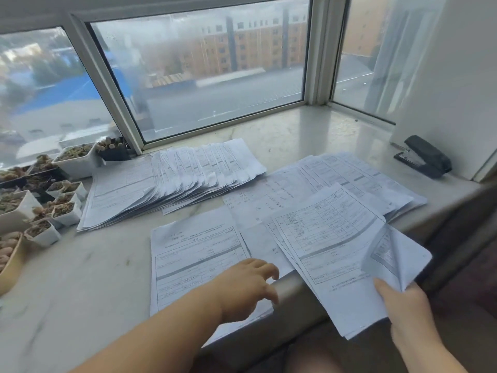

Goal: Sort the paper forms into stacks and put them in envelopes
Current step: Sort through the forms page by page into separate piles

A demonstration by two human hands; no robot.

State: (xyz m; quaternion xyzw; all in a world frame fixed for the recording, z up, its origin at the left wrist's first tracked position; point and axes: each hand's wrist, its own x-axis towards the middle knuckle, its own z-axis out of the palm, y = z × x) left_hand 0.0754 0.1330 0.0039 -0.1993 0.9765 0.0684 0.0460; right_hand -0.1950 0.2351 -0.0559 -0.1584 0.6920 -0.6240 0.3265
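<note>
Printed paper forms cover a pale marble sill (80, 278). A thick fanned stack (172, 181) lies at the back left, and a spread pile (357, 176) lies at the back right. A single form (193, 265) lies flat near the front edge. My left hand (247, 284) hovers over that form's right side with relaxed, slightly curled fingers, holding nothing. My right hand (403, 310) grips a small bundle of forms (336, 243) at its lower right corner, where the top sheet curls up. This bundle overhangs the sill's edge. No envelopes are visible.
Several small white pots with succulents (48, 205) crowd the left end of the sill. A black stapler (422, 156) sits at the far right by the wall. Window panes (204, 71) rise behind the papers.
</note>
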